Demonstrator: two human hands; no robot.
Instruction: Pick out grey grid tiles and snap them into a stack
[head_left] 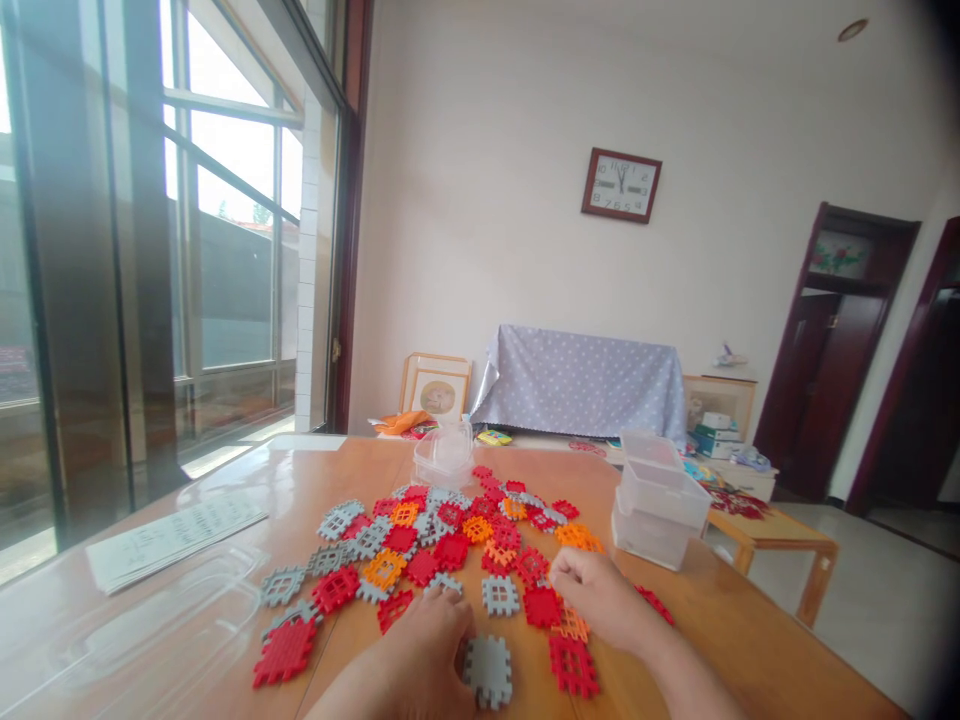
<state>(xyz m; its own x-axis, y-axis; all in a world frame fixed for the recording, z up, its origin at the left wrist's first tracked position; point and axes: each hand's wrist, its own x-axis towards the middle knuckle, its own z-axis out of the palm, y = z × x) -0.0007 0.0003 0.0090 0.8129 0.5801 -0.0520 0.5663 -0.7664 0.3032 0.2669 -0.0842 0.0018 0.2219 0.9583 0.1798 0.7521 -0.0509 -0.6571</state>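
Low at the front of the table, my left hand (429, 648) curls around the left edge of a plain grey interlocking tile (488, 672), thumb and index finger closed on it. This tile appears tilted up toward me; its left edge is partly hidden. My right hand (589, 588) is closed over the right side of the pile, its fingertips hidden. Close by it are a solid red tile (541, 606), an orange tile (571, 622) and a red window tile (574, 667). Between the hands lies a grey window tile (500, 595).
Many red, grey and orange tiles (426, 545) spread across the wooden table (360, 690). Clear plastic boxes stand at the back (442, 460) and right (652, 515). A clear lid (172, 625) and written paper sheets (176, 540) lie left. Beyond is a cloth-covered piece (585, 380).
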